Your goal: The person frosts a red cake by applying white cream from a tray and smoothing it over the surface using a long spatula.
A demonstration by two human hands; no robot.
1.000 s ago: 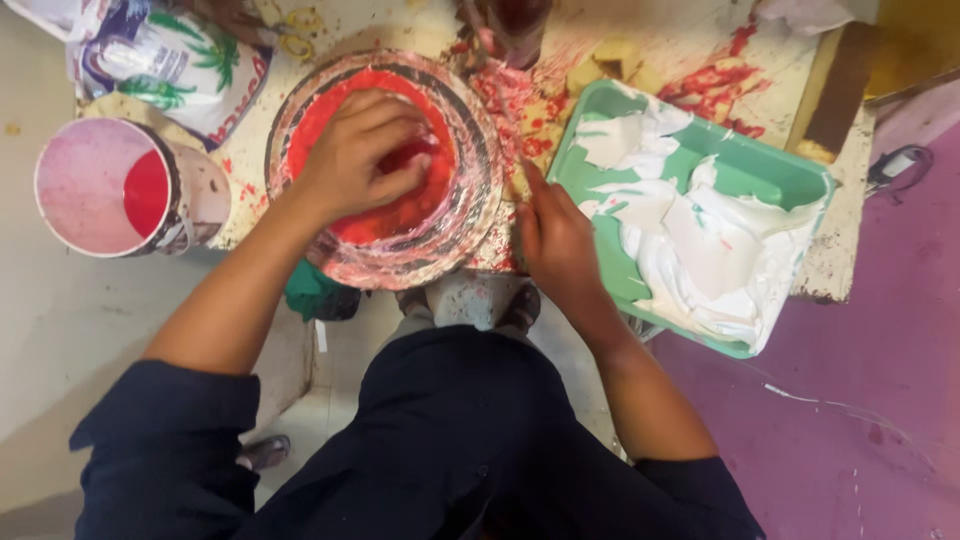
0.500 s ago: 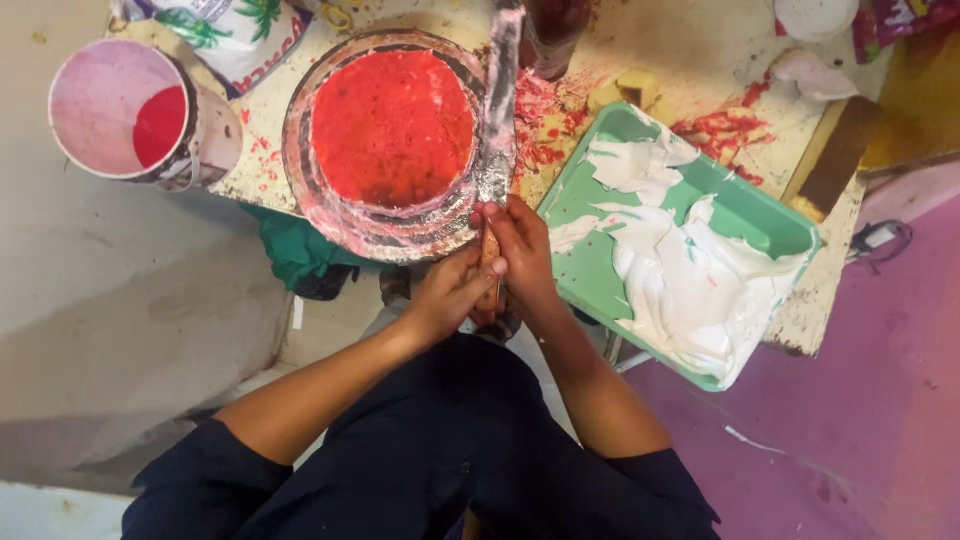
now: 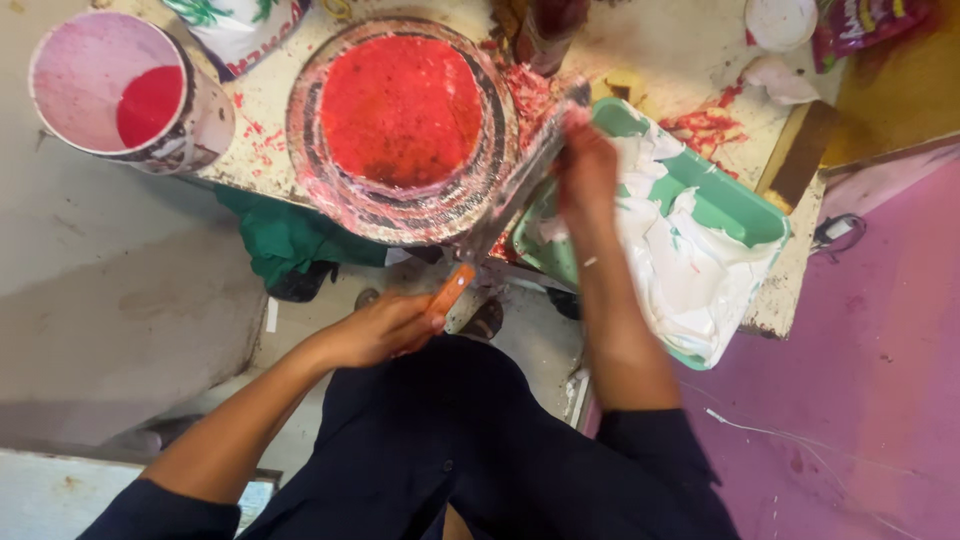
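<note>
A low work table (image 3: 690, 60) stands here with a pale, worn top, splashed with red stains and chipped along its edges, and a strip of brown wood (image 3: 795, 155) runs down its right side. To the left the floor (image 3: 110, 290) is bare grey concrete, dull and scuffed, while on the right it is painted a purplish pink (image 3: 880, 380), with a thin white cord (image 3: 790, 445) trailing across it. A crumpled green cloth (image 3: 285, 235) hangs in the shadow under the table, and soft, even light falls over everything.
</note>
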